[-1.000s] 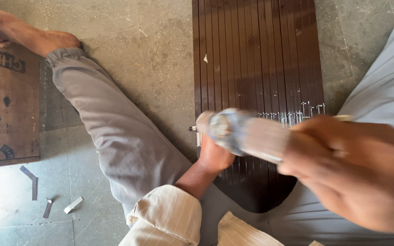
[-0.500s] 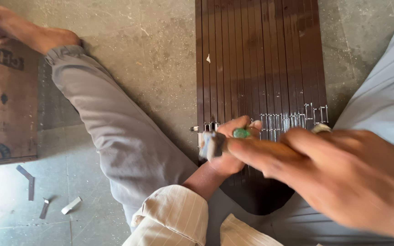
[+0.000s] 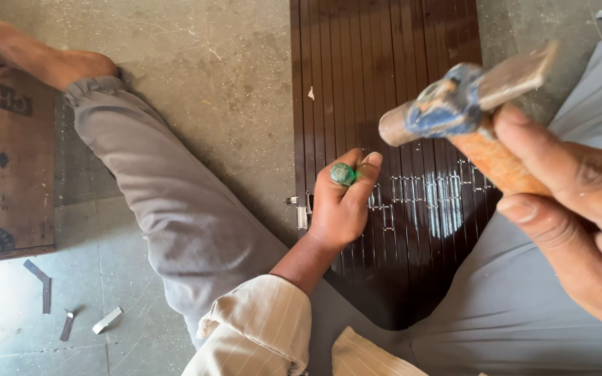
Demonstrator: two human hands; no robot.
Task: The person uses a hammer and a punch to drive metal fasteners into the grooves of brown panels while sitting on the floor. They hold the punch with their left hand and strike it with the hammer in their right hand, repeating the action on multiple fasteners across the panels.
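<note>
My right hand (image 3: 580, 209) grips the orange handle of a hammer (image 3: 454, 104) whose worn blue and grey head is raised above a dark brown slatted panel (image 3: 384, 76). My left hand (image 3: 343, 202) rests on the panel, thumb and fingers pinched on a small tool with a green round top (image 3: 343, 174), held upright on the slats. A row of small metal staples (image 3: 433, 195) runs across the slats beside that hand. The tool's tip is hidden by my fingers.
I sit on a concrete floor with grey trouser legs (image 3: 168, 202) on both sides of the panel and a bare foot (image 3: 36, 56) at upper left. A brown cardboard box (image 3: 1, 174) lies at the left. Loose metal clips (image 3: 71, 313) are scattered at lower left.
The hammer head was down at the tool in my left hand half a second ago. It has now swung up and to the right. My left hand stays in place.
</note>
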